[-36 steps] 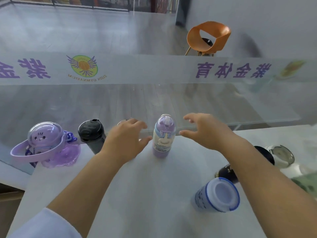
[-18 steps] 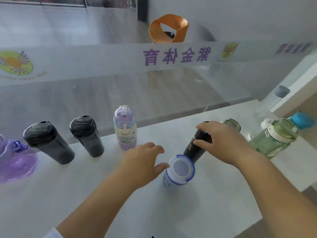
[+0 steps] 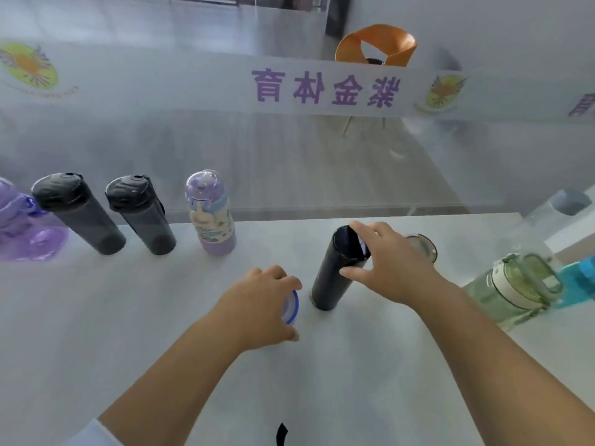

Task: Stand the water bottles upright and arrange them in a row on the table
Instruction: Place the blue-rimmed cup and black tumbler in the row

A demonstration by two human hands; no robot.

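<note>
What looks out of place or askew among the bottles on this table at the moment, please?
The green bottle lies on its side near the table's right edge beside a blue one. The black bottle under the right hand leans. Nothing looks spilled.

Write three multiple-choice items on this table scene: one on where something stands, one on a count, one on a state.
1. Where does the lilac cartoon bottle stand?
A. right of the two black-lidded bottles
B. between them
C. by the green bottle

2. How many black-lidded grey bottles stand in the row?
A. one
B. two
C. four

3. What is the right hand doing?
A. resting flat on the table
B. gripping the top of the dark flask
C. holding the green bottle

Answers: 1 A, it is next in line after both grey bottles. 2 B, two are visible. 3 B, its fingers wrap the flask's upper end.
</note>
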